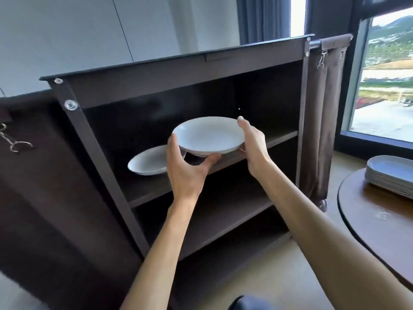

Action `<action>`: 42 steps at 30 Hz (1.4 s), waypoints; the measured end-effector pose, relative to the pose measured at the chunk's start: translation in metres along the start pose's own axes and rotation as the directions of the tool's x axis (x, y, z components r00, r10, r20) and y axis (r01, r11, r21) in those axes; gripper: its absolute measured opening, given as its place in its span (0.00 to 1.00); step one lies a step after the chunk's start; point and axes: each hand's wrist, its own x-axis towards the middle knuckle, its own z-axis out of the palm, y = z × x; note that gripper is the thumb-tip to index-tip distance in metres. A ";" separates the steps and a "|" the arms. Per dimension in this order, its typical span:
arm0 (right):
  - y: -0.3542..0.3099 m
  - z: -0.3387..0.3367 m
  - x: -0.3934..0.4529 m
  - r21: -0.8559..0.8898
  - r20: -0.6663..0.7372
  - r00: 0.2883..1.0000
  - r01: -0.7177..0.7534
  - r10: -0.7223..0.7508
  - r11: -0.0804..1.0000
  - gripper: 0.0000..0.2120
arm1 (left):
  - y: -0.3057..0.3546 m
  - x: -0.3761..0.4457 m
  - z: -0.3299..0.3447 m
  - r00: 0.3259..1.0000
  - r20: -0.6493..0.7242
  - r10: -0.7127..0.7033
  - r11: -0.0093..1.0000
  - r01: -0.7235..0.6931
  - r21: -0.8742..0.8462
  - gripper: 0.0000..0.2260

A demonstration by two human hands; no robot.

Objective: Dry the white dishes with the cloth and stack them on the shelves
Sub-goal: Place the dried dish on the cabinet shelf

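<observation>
While both hands hold it level in front of the open cart [178,72], a white bowl [209,135] sits raised just above the front edge of the upper shelf [280,136]. Left hand [185,171] grips the bowl's near-left rim, with the thumb curled beneath the underside and the fingers rising along the left edge. Right hand [253,144] clasps the right rim, with the fingers reaching up along the far side and the fingertips just past the edge. A second white dish [148,163] lies on the same shelf to the left of the held bowl, partly hidden behind the left hand; its right edge is not visible. Beneath the upper shelf runs a lower shelf [223,218], dark and bare where it shows. At the cart's right end hangs a brown fabric bag [321,121], fastened to a rail by metal clips. On the far right, a round wooden desk [377,222] carries a stack of grey plates [391,175] near its far edge, well apart from the cart. Behind the desk, a window [384,81] shows an outdoor scene. No cloth can be made out in either hand.
</observation>
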 end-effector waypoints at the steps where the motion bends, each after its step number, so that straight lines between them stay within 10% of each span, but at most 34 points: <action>1: 0.004 0.021 0.009 -0.026 0.028 1.000 -0.004 0.005 1.000 0.27 | -0.006 0.008 -0.012 0.999 -0.039 0.003 0.998 0.000 0.056 0.48; 16: 0.090 0.156 0.065 -0.106 0.210 0.974 -0.059 0.081 0.993 0.38 | -0.095 0.046 -0.072 0.899 -0.233 -0.371 0.874 0.423 0.238 0.52; 42: 0.107 0.167 0.079 -0.434 0.200 0.979 0.048 0.044 0.899 0.30 | -0.110 0.065 -0.079 0.853 -0.095 -0.514 0.784 0.511 0.352 0.51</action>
